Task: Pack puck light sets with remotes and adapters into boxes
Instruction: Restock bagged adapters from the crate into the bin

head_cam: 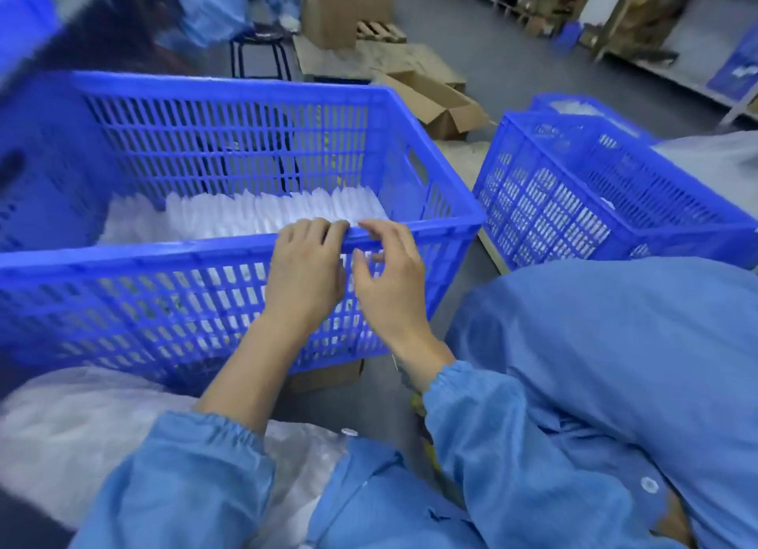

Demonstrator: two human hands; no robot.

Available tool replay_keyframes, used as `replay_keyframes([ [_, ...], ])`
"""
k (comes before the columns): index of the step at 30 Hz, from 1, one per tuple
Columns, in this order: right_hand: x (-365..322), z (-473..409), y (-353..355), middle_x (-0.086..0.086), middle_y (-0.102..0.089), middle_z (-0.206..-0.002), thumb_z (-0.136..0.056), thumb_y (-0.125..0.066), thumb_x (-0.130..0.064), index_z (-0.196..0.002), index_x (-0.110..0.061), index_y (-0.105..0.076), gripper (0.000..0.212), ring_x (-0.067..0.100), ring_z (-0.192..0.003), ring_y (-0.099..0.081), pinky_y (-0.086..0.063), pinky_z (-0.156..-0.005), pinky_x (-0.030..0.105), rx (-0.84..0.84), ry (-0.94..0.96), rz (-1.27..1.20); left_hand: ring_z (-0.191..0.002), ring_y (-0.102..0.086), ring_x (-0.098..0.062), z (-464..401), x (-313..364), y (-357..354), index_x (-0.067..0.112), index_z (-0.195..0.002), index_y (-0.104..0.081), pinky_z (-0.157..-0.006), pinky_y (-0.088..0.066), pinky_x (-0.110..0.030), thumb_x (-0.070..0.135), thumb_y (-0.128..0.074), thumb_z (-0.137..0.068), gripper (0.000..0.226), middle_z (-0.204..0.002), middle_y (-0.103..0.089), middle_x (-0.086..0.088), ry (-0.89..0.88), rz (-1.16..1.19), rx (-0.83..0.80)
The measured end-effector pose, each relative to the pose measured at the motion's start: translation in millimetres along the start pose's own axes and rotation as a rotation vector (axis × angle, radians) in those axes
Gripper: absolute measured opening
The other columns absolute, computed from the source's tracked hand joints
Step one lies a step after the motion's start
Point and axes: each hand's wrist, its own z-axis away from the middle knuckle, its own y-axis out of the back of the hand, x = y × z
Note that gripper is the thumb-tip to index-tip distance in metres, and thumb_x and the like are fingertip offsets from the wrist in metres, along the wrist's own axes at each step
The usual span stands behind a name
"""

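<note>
Your left hand (305, 269) lies over near rim of big blue slatted crate (229, 97), fingers together, curled over rim edge. Your right hand (389, 278) just beside it, fingers loosely spread and bent, fingertips at rim; whether they grip anything, cannot tell. Row of white bagged packs (270, 212) stands inside crate, just past your fingertips. Second blue crate (607, 196) sits well apart at right.

crate (123, 261): bright blue, slotted grid
packets (266, 214): white
sleeves (184, 487): light blue
boxes (328, 15): brown
floor (512, 56): grey
</note>
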Motion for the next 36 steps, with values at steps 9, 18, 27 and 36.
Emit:
replay_keyframes([
  [9,6.7,-51.2,-43.3,-0.002,-0.058,-0.126,-0.089,-0.060,-0.019,-0.125,-0.019,-0.058,0.036,0.024,-0.103,-0.063,-0.045,-0.093,0.043,-0.097,0.125,0.269,-0.097,-0.062,-0.028,-5.1,-47.6,32.7,0.016,-0.104,-0.061,-0.075,-0.039,-0.037,0.043,-0.060,-0.091,0.030,-0.101,-0.067,-0.003,0.171,-0.142,-0.213],
  [18,-70.0,-56.1,-97.4,-0.004,-0.046,-0.126,-0.094,-0.057,-0.017,-0.133,-0.022,-0.047,0.040,0.008,-0.103,-0.056,-0.044,-0.081,0.025,-0.382,0.184,-0.035,-0.121,-0.052,-0.021,56.9,-154.6,145.1,0.025,-0.130,-0.054,-0.094,-0.040,-0.034,0.044,-0.054,-0.096,0.038,-0.126,-0.056,0.004,0.378,-0.311,-0.341],
  [27,-231.3,-76.1,-162.7,0.000,-0.063,-0.104,-0.087,-0.066,-0.008,-0.109,-0.013,-0.067,0.023,0.013,-0.095,-0.061,-0.049,-0.089,0.030,-0.624,0.606,-0.292,-0.101,-0.065,-0.028,68.9,-170.2,303.7,0.020,-0.108,-0.069,-0.077,-0.052,-0.037,0.033,-0.069,-0.085,0.026,-0.103,-0.067,-0.001,0.260,-0.481,-0.114],
  [36,-322.9,-76.6,-264.3,-0.003,-0.062,-0.105,-0.088,-0.064,-0.011,-0.109,-0.015,-0.068,0.022,0.013,-0.097,-0.061,-0.049,-0.088,0.034,-0.831,0.842,-0.289,-0.078,-0.058,-0.008,165.3,-237.5,309.1,0.026,-0.082,-0.072,-0.068,-0.046,-0.022,0.037,-0.056,-0.080,0.020,-0.091,-0.063,0.008,0.553,-0.247,0.212],
])
